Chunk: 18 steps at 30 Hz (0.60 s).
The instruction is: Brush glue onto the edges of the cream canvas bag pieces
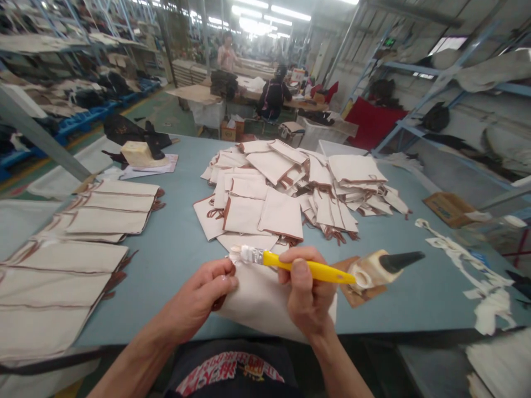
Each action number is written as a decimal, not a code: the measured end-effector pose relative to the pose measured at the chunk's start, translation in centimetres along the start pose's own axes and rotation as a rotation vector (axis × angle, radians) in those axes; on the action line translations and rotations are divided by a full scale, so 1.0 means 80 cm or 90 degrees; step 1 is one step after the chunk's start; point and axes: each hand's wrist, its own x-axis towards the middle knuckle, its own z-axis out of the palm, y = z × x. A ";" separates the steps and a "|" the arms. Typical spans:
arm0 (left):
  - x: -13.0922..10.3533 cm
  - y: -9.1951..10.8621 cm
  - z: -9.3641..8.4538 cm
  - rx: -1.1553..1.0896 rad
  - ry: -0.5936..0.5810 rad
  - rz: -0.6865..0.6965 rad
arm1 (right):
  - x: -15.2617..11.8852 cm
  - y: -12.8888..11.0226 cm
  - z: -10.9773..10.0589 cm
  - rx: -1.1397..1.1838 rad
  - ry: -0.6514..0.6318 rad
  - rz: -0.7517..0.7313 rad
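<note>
My right hand (309,287) is closed round a yellow-handled paintbrush (309,268), its metal collar and white-coated bristles pointing left. Under it lies a cream fabric piece (261,301) at the table's near edge. My left hand (205,296) pinches the brown-edged left corner of that piece, and the bristles are right by its fingertips; whether they touch the fabric I cannot tell. Some white smears show on the left fingers. To the right of my right hand, a cream container (373,268) with a dark handle or spout sits on a brown board (359,296).
A heap of cream pieces with brown edging (282,215) covers the table's middle. Overlapping rows of similar pieces (112,207) lie at the left, below a yellowish block (143,153). White strips (468,260) and a cardboard box (446,209) lie right. Two people are in the background.
</note>
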 end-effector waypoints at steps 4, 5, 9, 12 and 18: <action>0.001 0.000 0.001 -0.015 -0.005 -0.024 | -0.005 0.006 -0.002 0.001 0.090 -0.021; 0.001 0.000 0.001 -0.019 0.000 -0.026 | -0.007 0.006 -0.004 0.002 0.097 -0.031; 0.001 -0.003 0.003 -0.024 0.024 -0.016 | -0.017 0.005 -0.015 -0.063 0.011 -0.078; 0.003 -0.005 0.005 -0.036 0.030 -0.021 | -0.019 0.009 -0.026 -0.169 -0.060 -0.135; 0.009 -0.005 0.011 -0.067 0.042 -0.040 | -0.025 0.007 -0.038 -0.253 -0.004 -0.171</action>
